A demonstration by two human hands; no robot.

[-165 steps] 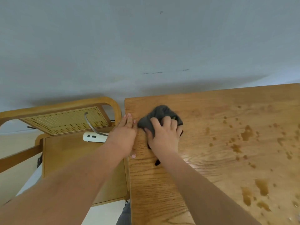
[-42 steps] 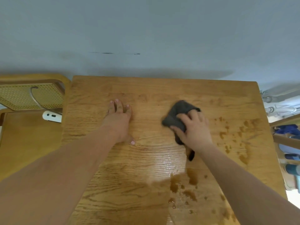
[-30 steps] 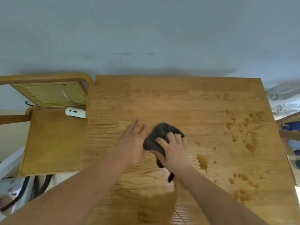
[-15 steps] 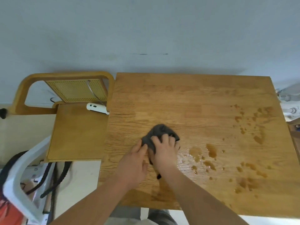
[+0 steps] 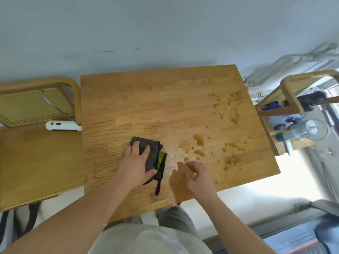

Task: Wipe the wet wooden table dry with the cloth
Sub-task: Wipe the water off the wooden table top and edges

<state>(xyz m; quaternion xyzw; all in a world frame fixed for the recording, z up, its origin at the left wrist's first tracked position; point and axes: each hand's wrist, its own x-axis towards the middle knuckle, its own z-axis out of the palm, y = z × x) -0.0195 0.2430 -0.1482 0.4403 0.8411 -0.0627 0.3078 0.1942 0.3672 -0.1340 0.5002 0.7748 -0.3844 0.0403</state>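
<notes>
The dark grey folded cloth (image 5: 150,154), showing a yellow-green patch at its right edge and a black strap trailing toward the person, lies flat on the light oak wooden tabletop (image 5: 165,107), a little left of the tabletop's middle and toward its near edge. Half a second ago the right hand was bunching this cloth; now the left hand (image 5: 136,165) presses on it instead, palm down, fingers spread over the fabric, so the grip is flat and released rather than clenched around anything. The right hand (image 5: 195,174) has let go and come off the cloth; it hovers just right of it, over the tabletop's near edge, fingers loosely curled, holding nothing.

Right of the cloth, the dark water puddles (image 5: 199,143) are still on the wood, and a scatter of smaller drops (image 5: 229,107) marks the far right part of the tabletop, much as before. A wet sheen lies between the cloth and the puddles.

The view has shifted since the earlier frame: left of the cloth the rattan-backed wooden chair (image 5: 36,107) with the white handheld device (image 5: 63,125) on its seat remains, while a second wooden chair (image 5: 289,99) now shows beyond the tabletop's right edge.
</notes>
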